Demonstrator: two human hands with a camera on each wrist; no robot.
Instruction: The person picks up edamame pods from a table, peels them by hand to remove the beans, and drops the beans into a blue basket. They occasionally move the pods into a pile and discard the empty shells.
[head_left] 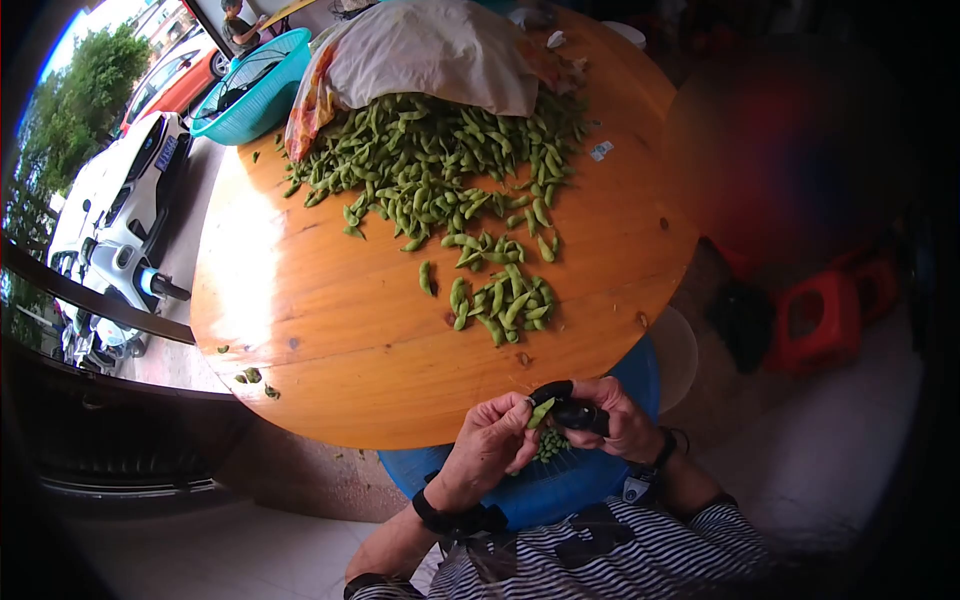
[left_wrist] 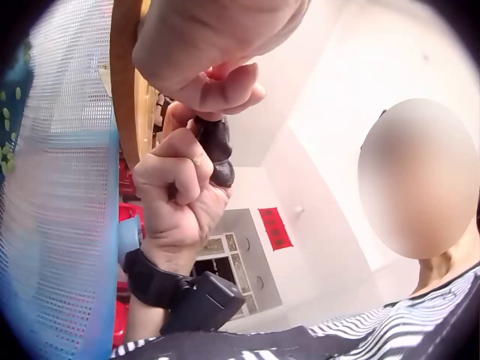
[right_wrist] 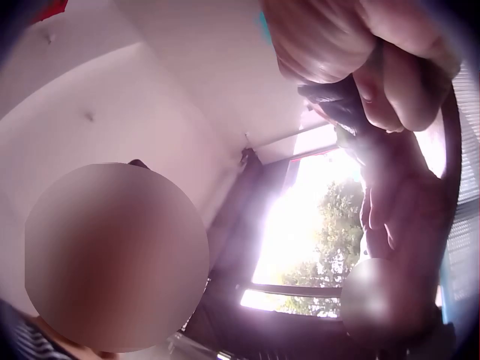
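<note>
Over the blue mesh basket (head_left: 590, 490), my left hand (head_left: 485, 440) pinches a green soybean pod (head_left: 541, 411) between thumb and forefinger. My right hand (head_left: 628, 425) meets it from the other side, its fingers curled, with dark glossy covers (head_left: 580, 416) on thumb and forefinger closing on the pod's end. In the left wrist view the dark covers (left_wrist: 215, 150) show beside the curled right fingers, while the pod is hidden. Shelled green beans (head_left: 553, 443) lie in the basket below both hands. The right wrist view is blurred and shows both hands close together.
A large heap of pods (head_left: 430, 160) covers the far part of the round wooden table (head_left: 330, 340), partly under a pale cloth (head_left: 430, 55). A smaller pile of pods (head_left: 510, 305) lies nearer. A turquoise basket (head_left: 255, 90) stands far left; red stools (head_left: 820, 315) stand right.
</note>
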